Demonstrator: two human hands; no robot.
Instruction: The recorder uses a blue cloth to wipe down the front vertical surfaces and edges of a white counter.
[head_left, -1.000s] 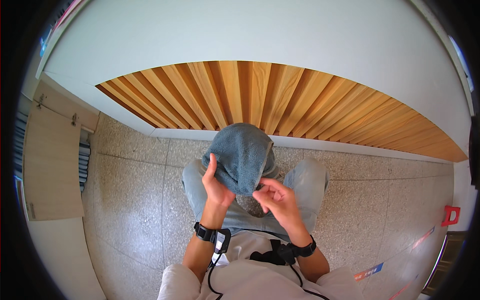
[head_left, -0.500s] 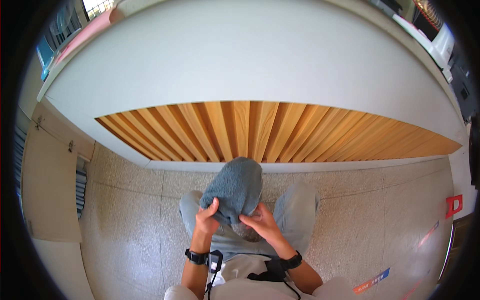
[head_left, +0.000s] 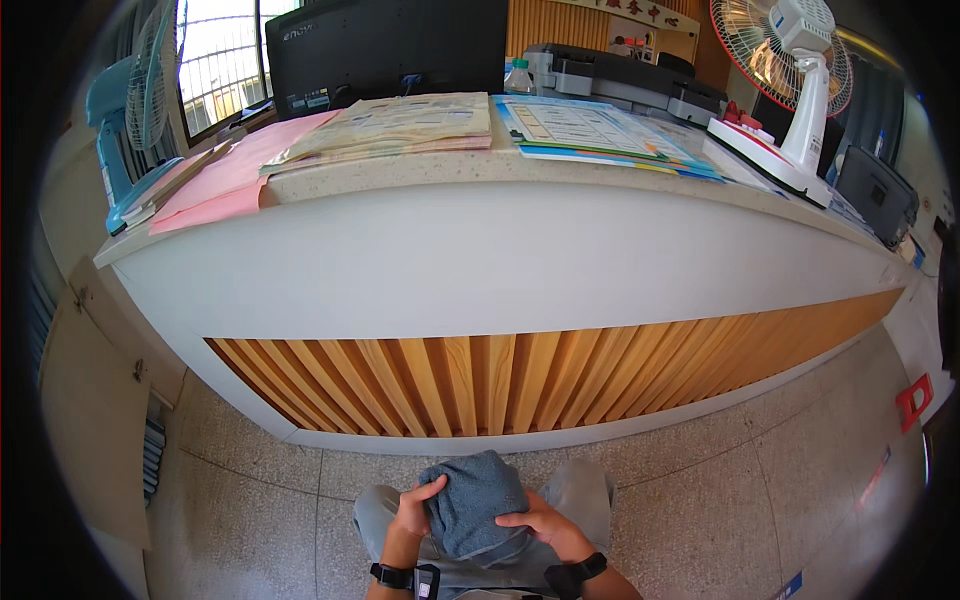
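I hold a bunched grey-blue towel [head_left: 470, 505] low in front of me, between the knees of my pale grey trousers [head_left: 585, 490]. My left hand [head_left: 412, 512] grips the towel's left side with its thumb lying on the cloth. My right hand [head_left: 545, 525] grips the lower right side, thumb pressed on the front of the cloth. Whatever may be under or inside the towel is hidden. Black bands with small devices are strapped on both wrists.
Ahead stands a white counter [head_left: 520, 250] with wooden slats [head_left: 500, 385]. On it are a monitor [head_left: 385, 60], papers [head_left: 390, 130], printer [head_left: 620, 80], bottle [head_left: 518, 80], blue fan [head_left: 120, 140] and white fan [head_left: 800, 120]. A pale cabinet [head_left: 95, 420] stands left; a red object [head_left: 913, 402] lies right.
My view has tilted up, bringing the countertop into sight. My hands have shifted on the towel; a greyish shape seen beneath it half a second ago is now covered.
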